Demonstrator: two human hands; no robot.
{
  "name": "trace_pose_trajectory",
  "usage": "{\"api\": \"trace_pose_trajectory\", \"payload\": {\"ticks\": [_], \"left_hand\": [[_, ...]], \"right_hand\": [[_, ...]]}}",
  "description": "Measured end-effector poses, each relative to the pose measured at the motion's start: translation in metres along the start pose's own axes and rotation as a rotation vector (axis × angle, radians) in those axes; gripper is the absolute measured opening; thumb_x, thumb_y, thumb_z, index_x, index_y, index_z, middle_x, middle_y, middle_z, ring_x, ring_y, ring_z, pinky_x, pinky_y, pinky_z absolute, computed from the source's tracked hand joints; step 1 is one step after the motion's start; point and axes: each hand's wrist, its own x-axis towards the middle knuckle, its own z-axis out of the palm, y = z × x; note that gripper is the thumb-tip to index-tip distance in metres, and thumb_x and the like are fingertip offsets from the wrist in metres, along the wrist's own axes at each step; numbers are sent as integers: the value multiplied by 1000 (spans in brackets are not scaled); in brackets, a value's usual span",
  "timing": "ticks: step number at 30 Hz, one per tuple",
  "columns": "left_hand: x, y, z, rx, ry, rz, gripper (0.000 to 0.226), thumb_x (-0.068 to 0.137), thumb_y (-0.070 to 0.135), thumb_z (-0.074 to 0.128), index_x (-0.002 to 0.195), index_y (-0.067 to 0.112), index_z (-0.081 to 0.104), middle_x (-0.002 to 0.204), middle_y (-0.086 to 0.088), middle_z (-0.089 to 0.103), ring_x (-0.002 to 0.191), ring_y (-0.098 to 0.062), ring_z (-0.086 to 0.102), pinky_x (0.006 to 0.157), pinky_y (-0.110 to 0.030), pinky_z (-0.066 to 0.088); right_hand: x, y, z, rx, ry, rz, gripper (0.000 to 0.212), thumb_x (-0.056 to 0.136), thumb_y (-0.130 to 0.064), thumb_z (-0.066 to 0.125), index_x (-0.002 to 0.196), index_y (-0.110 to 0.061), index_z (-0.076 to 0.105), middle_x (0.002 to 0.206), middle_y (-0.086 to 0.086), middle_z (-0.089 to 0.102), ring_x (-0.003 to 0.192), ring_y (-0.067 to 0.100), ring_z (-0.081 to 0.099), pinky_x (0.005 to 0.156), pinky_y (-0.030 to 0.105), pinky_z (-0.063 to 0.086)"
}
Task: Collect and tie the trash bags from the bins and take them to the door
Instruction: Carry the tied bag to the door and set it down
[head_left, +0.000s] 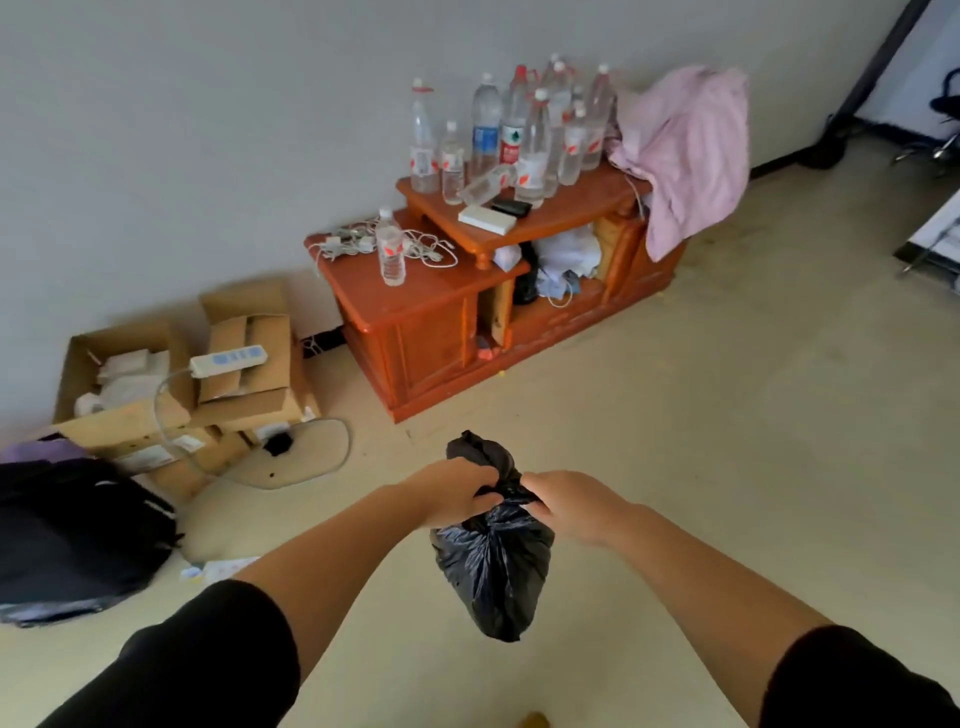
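1. Head view: the left hand (457, 493) and the right hand (566, 501) are both squeezing the neck of a black bag (493, 566), each fist closed tight on the plastic.
2. The bag is hanging in the air in front of the person, above the floor (727, 415). A bunched bit of its top is sticking up between the two hands.
3. Black sleeves are covering both upper arms.
4. Behind the bag, a brown wooden cabinet (415, 332) is standing against the wall.
5. Many clear bottles (519, 130) are standing on its top shelf. Some are wearing red and white labels and one is wearing a blue label, but the writing is too blurry to read.
6. A pink cloth (685, 150) is hanging over the cabinet's right end.
7. On the left, cardboard boxes (234, 374) are sitting by the wall, with a white power strip (228, 359) lying on top.
8. A dark backpack (72, 535) is lying on the floor at the far left.
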Motion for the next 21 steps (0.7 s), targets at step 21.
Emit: {"api": "trace_pose_trajectory", "payload": {"ticks": [21], "left_hand": [[424, 146, -118, 131, -304, 520, 20, 96, 23, 45, 81, 10, 42, 73, -5, 48, 67, -23, 45, 64, -36, 35]], "right_hand": [[-26, 355, -94, 298, 133, 580, 10, 96, -20, 43, 86, -19, 38, 80, 2, 49, 74, 22, 45, 51, 26, 27]]}}
